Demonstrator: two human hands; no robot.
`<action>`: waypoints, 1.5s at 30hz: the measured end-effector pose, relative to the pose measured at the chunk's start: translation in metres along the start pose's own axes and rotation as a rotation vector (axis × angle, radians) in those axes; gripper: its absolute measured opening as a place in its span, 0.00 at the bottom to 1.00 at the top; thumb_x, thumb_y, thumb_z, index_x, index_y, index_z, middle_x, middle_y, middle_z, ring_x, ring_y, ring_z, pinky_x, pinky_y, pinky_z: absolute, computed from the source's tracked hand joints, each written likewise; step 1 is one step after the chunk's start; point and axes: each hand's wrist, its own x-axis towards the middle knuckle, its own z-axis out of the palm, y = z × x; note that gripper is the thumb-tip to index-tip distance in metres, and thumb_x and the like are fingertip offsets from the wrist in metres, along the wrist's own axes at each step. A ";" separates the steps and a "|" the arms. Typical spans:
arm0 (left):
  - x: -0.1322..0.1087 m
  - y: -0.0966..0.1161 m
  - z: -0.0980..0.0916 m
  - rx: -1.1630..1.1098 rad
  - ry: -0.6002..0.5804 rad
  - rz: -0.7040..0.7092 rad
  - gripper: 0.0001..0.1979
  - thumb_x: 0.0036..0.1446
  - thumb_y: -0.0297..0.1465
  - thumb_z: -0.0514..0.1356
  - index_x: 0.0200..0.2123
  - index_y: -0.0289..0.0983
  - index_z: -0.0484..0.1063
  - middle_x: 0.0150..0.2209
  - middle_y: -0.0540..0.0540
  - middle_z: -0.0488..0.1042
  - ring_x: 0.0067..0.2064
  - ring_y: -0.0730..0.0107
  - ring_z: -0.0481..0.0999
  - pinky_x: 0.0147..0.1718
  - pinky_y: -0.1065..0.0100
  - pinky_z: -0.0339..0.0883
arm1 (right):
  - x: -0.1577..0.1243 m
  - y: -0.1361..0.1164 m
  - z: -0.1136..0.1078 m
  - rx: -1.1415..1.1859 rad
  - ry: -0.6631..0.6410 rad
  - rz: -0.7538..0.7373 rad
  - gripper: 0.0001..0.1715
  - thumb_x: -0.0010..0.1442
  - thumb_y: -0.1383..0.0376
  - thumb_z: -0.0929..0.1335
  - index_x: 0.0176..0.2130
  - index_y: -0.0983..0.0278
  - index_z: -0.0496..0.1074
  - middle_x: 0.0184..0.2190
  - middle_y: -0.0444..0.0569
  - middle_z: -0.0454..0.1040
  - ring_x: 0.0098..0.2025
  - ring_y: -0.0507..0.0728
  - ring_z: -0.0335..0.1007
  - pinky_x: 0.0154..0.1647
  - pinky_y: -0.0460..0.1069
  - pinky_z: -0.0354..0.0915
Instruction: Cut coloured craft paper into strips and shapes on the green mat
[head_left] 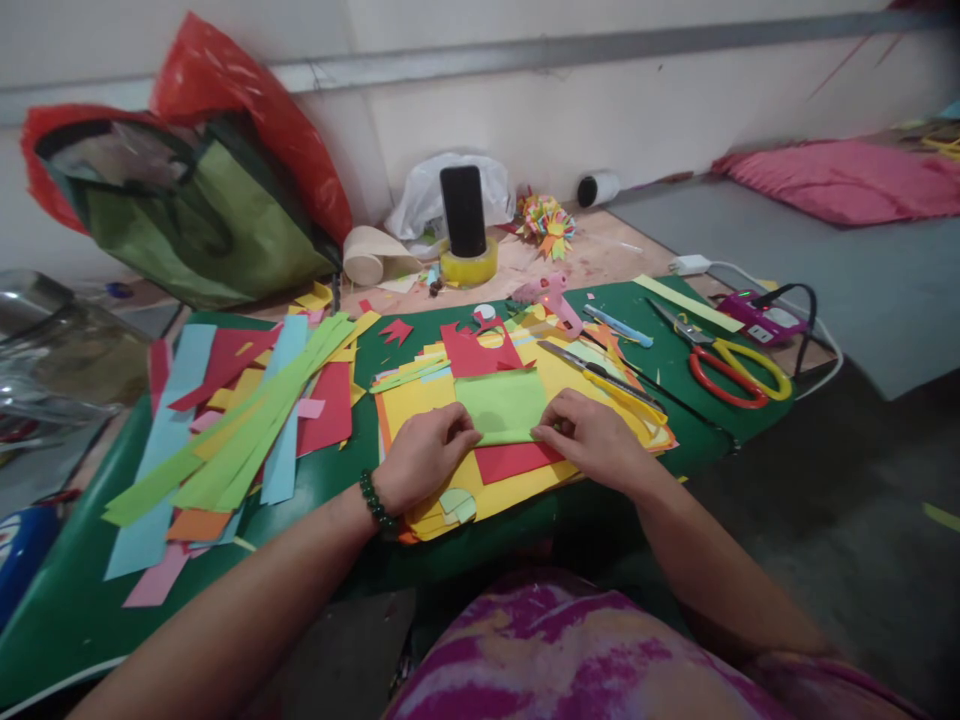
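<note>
Between my hands lies a folded piece of light green paper point(504, 405). My left hand point(427, 450) pinches its lower left corner. At the lower right corner, my right hand point(589, 432) pinches the same paper between thumb and fingers. Red paper point(517, 461) shows just below its near edge, and another red sheet point(480, 350) with cut-outs lies beyond it. All of this rests on a stack of yellow paper sheets point(442, 505). A yellow-handled cutter-like tool point(607, 380) lies on the stack, right of the green paper.
Coloured paper strips point(255, 430) pile up on the green board point(67, 600) at left. Red-and-yellow scissors point(731, 370), a pink glue gun point(555, 300) and a purple device point(765, 318) lie at right. A phone point(463, 212) stands in yellow tape point(469, 264) behind.
</note>
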 end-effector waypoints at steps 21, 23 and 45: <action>-0.003 0.000 0.002 -0.134 0.003 0.001 0.09 0.57 0.32 0.58 0.40 0.40 0.61 0.23 0.56 0.70 0.26 0.70 0.71 0.26 0.70 0.58 | -0.003 0.002 0.002 -0.068 0.005 -0.061 0.07 0.60 0.62 0.66 0.30 0.62 0.69 0.32 0.45 0.69 0.29 0.51 0.65 0.30 0.47 0.59; -0.003 -0.003 0.000 -0.193 -0.014 0.008 0.10 0.56 0.32 0.58 0.40 0.40 0.61 0.23 0.56 0.70 0.26 0.71 0.70 0.26 0.71 0.58 | -0.003 0.003 0.003 -0.080 0.006 -0.066 0.07 0.60 0.62 0.66 0.30 0.62 0.69 0.32 0.46 0.69 0.29 0.51 0.65 0.30 0.47 0.59; -0.006 -0.001 0.004 0.003 -0.021 0.048 0.15 0.57 0.27 0.54 0.48 0.39 0.62 0.24 0.54 0.69 0.27 0.69 0.70 0.27 0.69 0.58 | -0.002 0.006 0.004 -0.025 0.034 -0.081 0.08 0.58 0.64 0.68 0.27 0.61 0.67 0.30 0.45 0.67 0.29 0.52 0.65 0.29 0.48 0.60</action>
